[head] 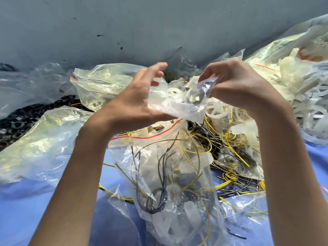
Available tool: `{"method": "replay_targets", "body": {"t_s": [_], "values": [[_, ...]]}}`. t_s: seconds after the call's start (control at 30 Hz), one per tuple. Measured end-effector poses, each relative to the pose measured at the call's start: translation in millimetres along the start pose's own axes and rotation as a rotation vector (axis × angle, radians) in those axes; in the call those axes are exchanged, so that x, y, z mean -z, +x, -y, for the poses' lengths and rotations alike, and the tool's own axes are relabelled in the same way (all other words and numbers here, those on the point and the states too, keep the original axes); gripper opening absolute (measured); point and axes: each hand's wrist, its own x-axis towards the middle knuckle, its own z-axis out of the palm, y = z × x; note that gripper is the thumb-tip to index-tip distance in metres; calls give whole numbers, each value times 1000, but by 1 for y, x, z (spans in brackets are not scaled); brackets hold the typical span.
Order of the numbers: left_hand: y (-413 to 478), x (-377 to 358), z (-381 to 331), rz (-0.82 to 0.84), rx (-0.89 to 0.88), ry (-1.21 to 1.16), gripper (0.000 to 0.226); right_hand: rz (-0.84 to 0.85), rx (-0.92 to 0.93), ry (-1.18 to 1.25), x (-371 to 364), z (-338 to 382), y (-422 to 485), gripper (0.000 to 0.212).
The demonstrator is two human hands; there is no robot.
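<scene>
Two hands are on one item. Right hand point(237, 86) pinches the upper end of a small clear plastic pouch point(177, 106), fingertips and thumb closed on the film. Left hand point(134, 102) lies at the lower end with fingers spread and loosely bent, gripping nothing that can be seen. The film rests on its palm. Its thumb is largely hidden beneath, so whether it presses cannot be told.

The long axis of the small clear plastic pouch runs on a slant, from the right pinch down and leftward to the left palm. A small round glassy part point(194, 98) sits inside, nearer the pinched end.

Judgement: the next move turns on the left fingers. They stand just above the free end and need only fold down onto it.

Directly below the pouch lies a large clear zip bag with a red seal line point(170, 174), holding black and yellow wires. Right of the pouch is a heap of translucent white tubing point(301, 89), and below-right are loose yellow wire coils point(230, 139). Left of it are further clear plastic bags point(35, 144). Beyond it stands a grey wall point(124, 23).

Open room appears to lie only above the pouch. Downward paths meet clutter on the blue cloth point(71, 219).
</scene>
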Motion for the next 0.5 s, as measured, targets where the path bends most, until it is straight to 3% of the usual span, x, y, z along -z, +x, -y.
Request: {"method": "replay_targets", "body": {"t_s": [0.13, 0.3, 0.5], "values": [[-1, -6, -2, 94, 42, -37, 82, -200, -70, -7, -2, -5, 2, 31], [3, -19, -8, 90, 41, -20, 56, -227, -4, 39, -6, -3, 4, 13], [6, -33, -16, 100, 96, -43, 69, -390, 107, -33, -16, 1, 5, 5]]}}
